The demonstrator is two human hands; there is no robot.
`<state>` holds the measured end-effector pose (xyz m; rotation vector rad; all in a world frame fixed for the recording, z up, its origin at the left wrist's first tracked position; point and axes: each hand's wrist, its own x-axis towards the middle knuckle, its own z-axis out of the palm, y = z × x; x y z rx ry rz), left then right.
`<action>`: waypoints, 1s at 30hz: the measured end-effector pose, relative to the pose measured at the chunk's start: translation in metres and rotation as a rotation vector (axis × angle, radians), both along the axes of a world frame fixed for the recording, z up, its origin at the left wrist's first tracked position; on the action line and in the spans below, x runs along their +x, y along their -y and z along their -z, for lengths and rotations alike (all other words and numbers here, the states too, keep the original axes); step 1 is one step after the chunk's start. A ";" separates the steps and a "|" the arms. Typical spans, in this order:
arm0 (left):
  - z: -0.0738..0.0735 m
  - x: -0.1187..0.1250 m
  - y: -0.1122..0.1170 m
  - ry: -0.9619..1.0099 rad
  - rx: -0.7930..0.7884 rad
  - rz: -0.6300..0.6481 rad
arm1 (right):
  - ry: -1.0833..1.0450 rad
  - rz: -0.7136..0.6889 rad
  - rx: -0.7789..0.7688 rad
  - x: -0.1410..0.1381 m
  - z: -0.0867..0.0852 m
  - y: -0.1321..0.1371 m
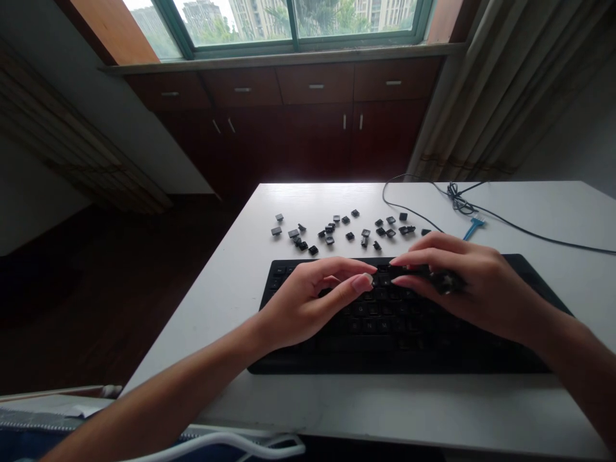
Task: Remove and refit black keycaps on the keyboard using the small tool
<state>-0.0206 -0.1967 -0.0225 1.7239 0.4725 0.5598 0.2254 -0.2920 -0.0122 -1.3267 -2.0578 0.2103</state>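
Note:
A black keyboard (337, 359) lies on the white table under both hands. My left hand (308, 298) is over its upper keys, thumb and index fingertips close together; whatever may be between them is hidden. To its right, my right hand (471, 285) is closed round a slim dark tool (447, 282), whose thin end runs between thumb and fingers toward the left fingertips. The tool's exact kind is too dark to make out. Beyond the keyboard's back edge lie several loose black keycaps (330, 240), some upright and some tipped over.
A blue-handled brush (474, 226) lies behind my right hand. Near it a black cable (459, 199) is bundled and trails off to the right. The white table (216, 308) ends at the left above a dark floor. Wooden cabinets (298, 141) stand below the window.

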 end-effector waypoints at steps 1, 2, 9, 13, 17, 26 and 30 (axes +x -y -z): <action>-0.001 0.000 0.000 -0.007 0.027 -0.009 | 0.021 0.021 -0.038 0.005 -0.001 0.000; -0.001 0.000 0.000 -0.010 0.050 -0.012 | 0.040 0.027 -0.076 0.010 0.000 -0.001; 0.001 -0.001 0.000 -0.030 0.146 0.018 | 0.144 -0.029 -0.276 0.008 0.008 0.001; 0.001 -0.001 0.000 -0.042 0.177 0.023 | 0.237 -0.056 -0.300 0.008 0.005 0.005; 0.000 0.000 0.000 -0.041 0.178 0.025 | 0.251 -0.066 -0.297 0.011 0.004 0.006; -0.001 -0.001 0.000 -0.050 0.192 0.035 | 0.297 -0.047 -0.271 0.012 0.005 0.005; 0.000 -0.001 0.000 -0.056 0.202 0.043 | 0.323 -0.050 -0.228 0.014 0.004 0.007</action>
